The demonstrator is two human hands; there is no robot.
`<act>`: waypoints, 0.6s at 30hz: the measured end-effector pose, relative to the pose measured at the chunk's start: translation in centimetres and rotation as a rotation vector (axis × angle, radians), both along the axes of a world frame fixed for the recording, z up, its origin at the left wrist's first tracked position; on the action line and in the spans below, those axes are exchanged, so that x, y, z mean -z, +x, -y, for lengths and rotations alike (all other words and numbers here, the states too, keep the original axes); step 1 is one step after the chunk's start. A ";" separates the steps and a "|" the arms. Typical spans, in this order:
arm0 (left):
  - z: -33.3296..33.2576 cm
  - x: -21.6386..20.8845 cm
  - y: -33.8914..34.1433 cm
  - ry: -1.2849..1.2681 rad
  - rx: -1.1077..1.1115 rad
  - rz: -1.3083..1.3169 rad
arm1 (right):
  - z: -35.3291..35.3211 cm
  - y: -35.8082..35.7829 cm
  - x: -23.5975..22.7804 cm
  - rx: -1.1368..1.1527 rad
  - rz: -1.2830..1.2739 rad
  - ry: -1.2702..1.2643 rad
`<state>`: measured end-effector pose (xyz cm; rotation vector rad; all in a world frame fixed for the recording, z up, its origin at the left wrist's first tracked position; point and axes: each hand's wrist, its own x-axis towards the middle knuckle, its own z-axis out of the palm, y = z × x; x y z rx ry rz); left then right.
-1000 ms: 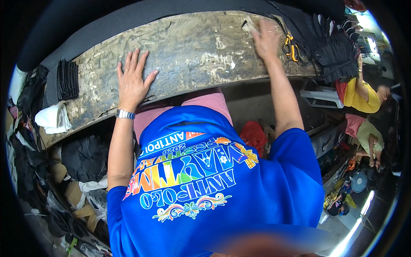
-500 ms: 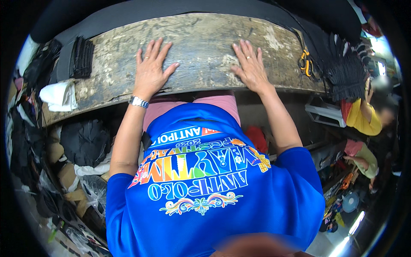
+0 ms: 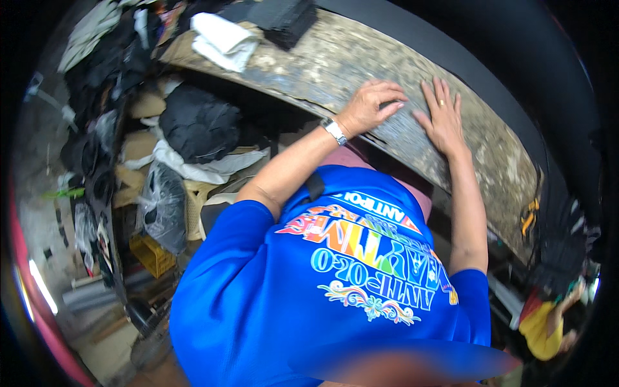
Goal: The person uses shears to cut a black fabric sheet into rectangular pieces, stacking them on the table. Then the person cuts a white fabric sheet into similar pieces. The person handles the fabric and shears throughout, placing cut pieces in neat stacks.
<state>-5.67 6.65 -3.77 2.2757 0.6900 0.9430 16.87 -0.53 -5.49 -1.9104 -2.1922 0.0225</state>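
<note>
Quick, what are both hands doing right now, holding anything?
Left hand: fingers curled loosely, resting on the worn wooden tabletop, holding nothing.
Right hand: open, flat on the same tabletop, holding nothing.

long worn table (image 3: 387, 71), top grey-brown & blotchy w/ pale stains, front edge chipped near the middle. both hands on it, side by side, close together: left hand (image 3: 373, 106) w/ fingers curled on the top, right hand (image 3: 442, 117) flat, fingers spread. at the far left end a folded white cloth (image 3: 222, 40) lies on the top, just beside it a stack of dark ribbed material (image 3: 284, 18). dark strip (image 3: 464, 61) runs along the back edge. yellow-handled scissors (image 3: 530, 216) sit toward the right end.
</note>
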 end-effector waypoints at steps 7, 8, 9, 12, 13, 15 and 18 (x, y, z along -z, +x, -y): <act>-7.1 -2.8 -13.1 0.243 -0.800 0.467 | 2.3 -1.2 -1.1 -0.173 -0.446 0.138; -9.1 -3.1 -16.1 0.318 -0.956 0.322 | 2.2 -1.4 -0.8 -0.123 -0.519 0.278; -11.4 -3.2 -18.5 0.209 -0.951 0.449 | 2.2 -1.4 -0.7 -0.094 -0.527 0.278; -16.1 -2.0 -24.1 0.137 -1.284 0.065 | 2.3 -1.4 -0.6 -0.003 -0.590 0.318; -17.3 -1.3 -25.3 0.050 -1.320 0.003 | 2.4 -1.5 -0.6 0.023 -0.567 0.314; -19.3 0.0 -27.0 -0.369 -1.186 0.193 | 2.4 -1.7 -0.7 0.064 -0.537 0.329; -20.1 1.1 -29.3 -0.716 -0.929 0.496 | 2.2 -1.8 -0.9 0.035 -0.479 0.343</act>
